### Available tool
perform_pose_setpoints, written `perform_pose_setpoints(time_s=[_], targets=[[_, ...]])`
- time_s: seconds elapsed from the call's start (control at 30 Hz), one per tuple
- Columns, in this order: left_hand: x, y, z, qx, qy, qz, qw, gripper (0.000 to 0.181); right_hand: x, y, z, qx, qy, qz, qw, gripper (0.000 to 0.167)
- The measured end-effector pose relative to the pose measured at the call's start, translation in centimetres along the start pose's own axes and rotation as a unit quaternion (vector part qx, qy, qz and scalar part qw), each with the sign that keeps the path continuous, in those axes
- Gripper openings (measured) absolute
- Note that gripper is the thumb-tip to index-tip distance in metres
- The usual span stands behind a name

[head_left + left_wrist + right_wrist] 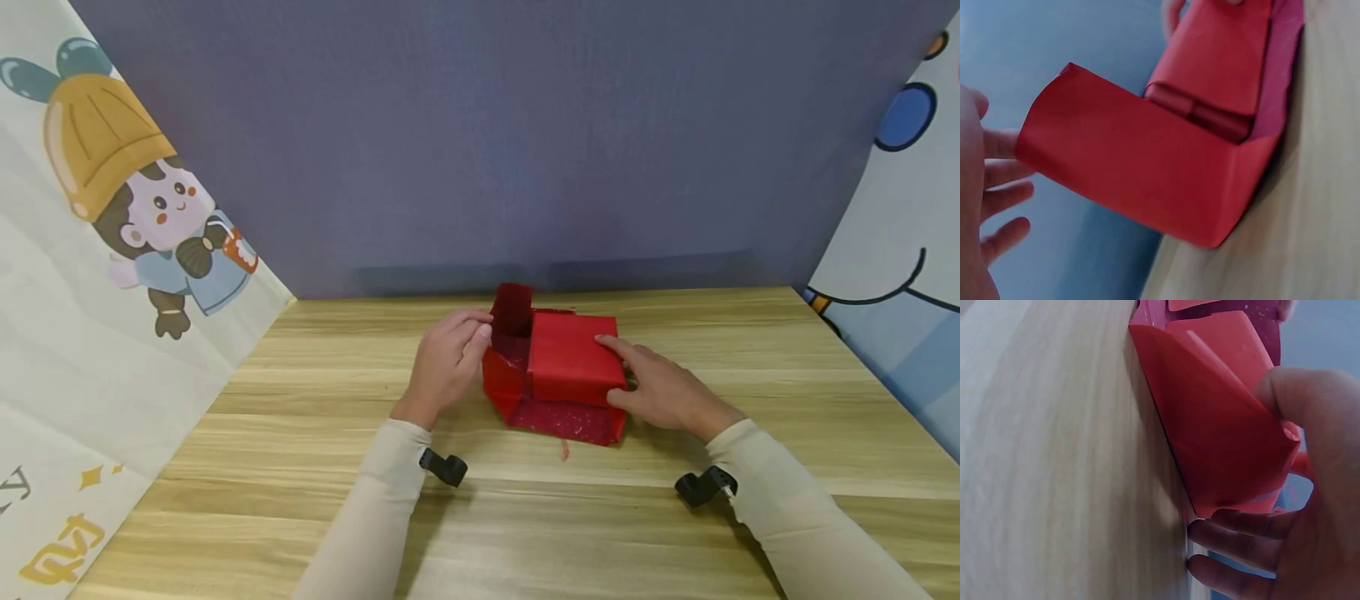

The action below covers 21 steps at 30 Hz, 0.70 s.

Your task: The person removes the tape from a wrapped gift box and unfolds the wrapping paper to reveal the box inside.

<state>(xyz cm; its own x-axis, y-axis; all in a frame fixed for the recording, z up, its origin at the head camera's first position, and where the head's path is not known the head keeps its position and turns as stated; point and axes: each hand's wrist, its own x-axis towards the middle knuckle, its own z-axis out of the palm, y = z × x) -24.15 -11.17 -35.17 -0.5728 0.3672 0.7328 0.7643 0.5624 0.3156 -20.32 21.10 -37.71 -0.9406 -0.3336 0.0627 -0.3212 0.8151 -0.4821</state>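
Observation:
A red box-shaped parcel (573,354) lies on the wooden table, partly covered by red wrapping paper (1222,431). Dark red, speckled paper shows along its near side. At the left end, a paper flap (1129,156) stands up off the box. My left hand (450,358) is at this flap; its spread, fairly straight fingers touch the flap's outer edge in the left wrist view. My right hand (667,390) holds the parcel's right end. Its thumb (1282,394) presses the folded paper there and the index finger lies over the top; the other fingers extend beside the end.
The wooden table (300,492) runs back to a grey-blue panel (480,150) behind the parcel. White sheets with cartoon prints (127,192) hang at the left and right. A small reddish mark (566,450) shows on the table in front of the parcel.

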Motion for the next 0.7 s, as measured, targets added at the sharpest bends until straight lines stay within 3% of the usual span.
perform_pose_setpoints(time_s=[0.13, 0.27, 0.47, 0.57, 0.7], targets=[[0.0, -0.5, -1.2, 0.033, -0.020, -0.066, 0.9971, 0.041, 0.1, 0.0, 0.1, 0.000, 0.002, 0.002, 1.0000, 0.078], [0.0, -0.8, -2.3, 0.082, -0.067, -0.135, 0.9851, 0.045, 0.1, 0.0, 0.1, -0.002, 0.002, 0.004, 1.0000, 0.078], [0.0, -1.2, -3.7, 0.116, -0.177, -0.235, 0.9486, 0.033, 0.1, 0.0, 0.1, -0.001, 0.000, 0.007, 1.0000, 0.078], [-0.2, -1.5, -4.0, 0.117, -0.236, -0.259, 0.9291, 0.025, 0.1, 0.0, 0.1, 0.000, 0.000, 0.008, 1.0000, 0.078], [-0.5, -1.8, -4.0, 0.113, -0.316, -0.282, 0.8988, 0.028, 0.0, 0.0, 0.1, 0.000, 0.000, 0.008, 1.0000, 0.078]])
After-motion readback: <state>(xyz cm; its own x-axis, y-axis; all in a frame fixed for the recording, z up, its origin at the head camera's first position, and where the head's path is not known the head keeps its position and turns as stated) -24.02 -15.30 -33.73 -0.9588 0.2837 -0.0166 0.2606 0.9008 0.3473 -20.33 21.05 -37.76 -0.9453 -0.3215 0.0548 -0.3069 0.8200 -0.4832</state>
